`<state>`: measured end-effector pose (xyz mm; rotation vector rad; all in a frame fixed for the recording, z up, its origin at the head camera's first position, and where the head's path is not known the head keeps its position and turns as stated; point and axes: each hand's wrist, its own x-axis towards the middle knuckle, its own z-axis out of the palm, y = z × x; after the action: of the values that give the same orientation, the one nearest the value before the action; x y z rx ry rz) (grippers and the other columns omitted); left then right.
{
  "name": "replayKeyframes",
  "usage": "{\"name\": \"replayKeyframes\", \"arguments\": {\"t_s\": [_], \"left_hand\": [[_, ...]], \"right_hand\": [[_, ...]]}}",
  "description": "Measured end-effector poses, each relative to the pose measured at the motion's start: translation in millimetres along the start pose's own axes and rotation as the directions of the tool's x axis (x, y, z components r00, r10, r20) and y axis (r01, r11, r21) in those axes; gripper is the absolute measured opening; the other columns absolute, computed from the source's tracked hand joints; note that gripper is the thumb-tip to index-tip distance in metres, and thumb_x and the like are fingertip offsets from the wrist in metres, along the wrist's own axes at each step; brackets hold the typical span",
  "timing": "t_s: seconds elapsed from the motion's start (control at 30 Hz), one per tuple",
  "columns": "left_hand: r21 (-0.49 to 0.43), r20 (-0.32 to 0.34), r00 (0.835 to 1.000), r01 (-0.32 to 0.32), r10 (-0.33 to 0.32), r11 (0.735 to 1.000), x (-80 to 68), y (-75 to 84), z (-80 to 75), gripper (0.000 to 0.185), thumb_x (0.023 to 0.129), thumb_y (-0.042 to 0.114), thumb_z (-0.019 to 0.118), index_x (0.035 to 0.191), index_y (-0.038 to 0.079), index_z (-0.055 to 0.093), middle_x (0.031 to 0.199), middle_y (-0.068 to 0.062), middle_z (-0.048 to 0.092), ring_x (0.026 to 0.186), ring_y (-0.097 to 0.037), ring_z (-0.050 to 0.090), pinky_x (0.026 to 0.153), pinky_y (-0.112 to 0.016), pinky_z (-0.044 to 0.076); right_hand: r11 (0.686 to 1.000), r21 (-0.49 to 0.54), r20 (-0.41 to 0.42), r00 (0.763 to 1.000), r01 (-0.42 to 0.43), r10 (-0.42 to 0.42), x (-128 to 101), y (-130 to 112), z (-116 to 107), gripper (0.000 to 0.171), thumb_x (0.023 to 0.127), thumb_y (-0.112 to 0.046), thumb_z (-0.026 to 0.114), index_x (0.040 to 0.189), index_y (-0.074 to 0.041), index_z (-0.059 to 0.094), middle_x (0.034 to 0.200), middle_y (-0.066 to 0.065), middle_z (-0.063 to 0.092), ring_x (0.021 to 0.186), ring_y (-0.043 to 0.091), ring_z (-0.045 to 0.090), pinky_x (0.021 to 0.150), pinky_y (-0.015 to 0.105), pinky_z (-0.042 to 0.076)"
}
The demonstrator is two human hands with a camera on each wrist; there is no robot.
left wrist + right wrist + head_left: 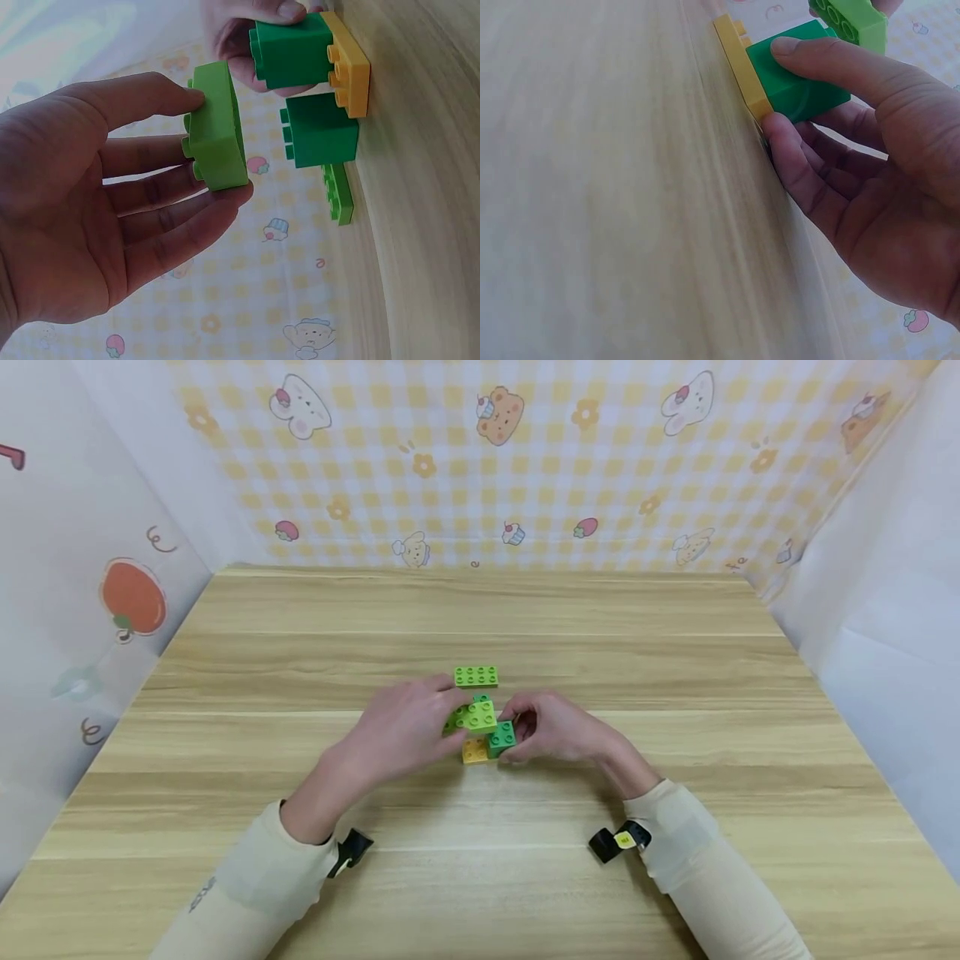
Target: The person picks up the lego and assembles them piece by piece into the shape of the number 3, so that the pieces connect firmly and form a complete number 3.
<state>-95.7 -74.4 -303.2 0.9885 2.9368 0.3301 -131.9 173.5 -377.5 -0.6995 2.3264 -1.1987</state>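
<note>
Now, a light green brick (217, 127) is pinched by the left hand (401, 731) just above the dark green bricks (319, 127), while one dark green brick on the yellow plate (349, 67) is clamped by the right hand (558, 727). Studs should be lined up squarely. Glossy, hard plastic is seen on the wood-grain desk (480, 877).

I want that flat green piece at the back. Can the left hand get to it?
Probably yes, but not right away. The flat green plate lies bare on the table just beyond the left hand, with nothing on it. That hand is busy pinching a light green brick, so it would need to let go first.
</note>
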Motion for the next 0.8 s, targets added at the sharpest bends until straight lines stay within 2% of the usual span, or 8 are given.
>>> {"name": "replayKeyframes", "arguments": {"t_s": [0.13, 0.3, 0.53, 0.8], "left_hand": [[0.012, -0.026, 0.999, -0.026, 0.026, 1.000, 1.0, 2.7, 3.2, 0.044, 0.095, 0.029, 0.078, 0.134, 0.011, 0.072, 0.121, -0.010, 0.074, 0.069, -0.014, 0.054, 0.050, -0.022, 0.040], [0.027, -0.057, 0.996, -0.063, 0.064, 0.998, 1.2, 5.2, 6.4, 0.040, 0.094, 0.029, 0.079, 0.129, 0.010, 0.073, 0.114, -0.009, 0.074, 0.068, -0.013, 0.054, 0.051, -0.022, 0.042], [0.038, -0.057, 0.996, -0.069, 0.071, 0.997, 1.6, 4.8, 10.1, 0.038, 0.095, 0.030, 0.079, 0.125, 0.007, 0.074, 0.113, -0.011, 0.072, 0.070, -0.015, 0.059, 0.056, -0.026, 0.050], [0.008, -0.054, 0.995, -0.081, 0.081, 0.997, 2.2, 5.4, 13.6, 0.038, 0.096, 0.030, 0.079, 0.126, 0.007, 0.073, 0.118, -0.012, 0.072, 0.068, -0.013, 0.057, 0.054, -0.023, 0.048]], "right_hand": [[1.000, 0.012, 0.002, 1.000, -0.009, 0.009, 0.1, -1.4, -0.1, 0.039, 0.080, -0.012, 0.092, 0.110, -0.004, 0.069, 0.092, 0.005, 0.069, 0.081, 0.015, 0.063, 0.071, 0.024, 0.055], [1.000, 0.020, 0.006, 1.000, -0.003, 0.003, -0.2, -0.5, 0.1, 0.035, 0.080, -0.010, 0.092, 0.107, -0.005, 0.070, 0.092, 0.005, 0.068, 0.080, 0.015, 0.063, 0.070, 0.024, 0.055], [1.000, 0.027, 0.011, 1.000, -0.011, 0.010, -0.9, -2.8, 0.8, 0.031, 0.080, -0.009, 0.091, 0.103, -0.006, 0.070, 0.091, 0.005, 0.067, 0.080, 0.016, 0.062, 0.070, 0.024, 0.054], [1.000, 0.014, 0.002, 1.000, -0.005, 0.005, -0.7, -2.6, 1.0, 0.031, 0.080, -0.010, 0.091, 0.104, -0.006, 0.071, 0.091, 0.005, 0.068, 0.080, 0.016, 0.062, 0.070, 0.024, 0.055]]}}
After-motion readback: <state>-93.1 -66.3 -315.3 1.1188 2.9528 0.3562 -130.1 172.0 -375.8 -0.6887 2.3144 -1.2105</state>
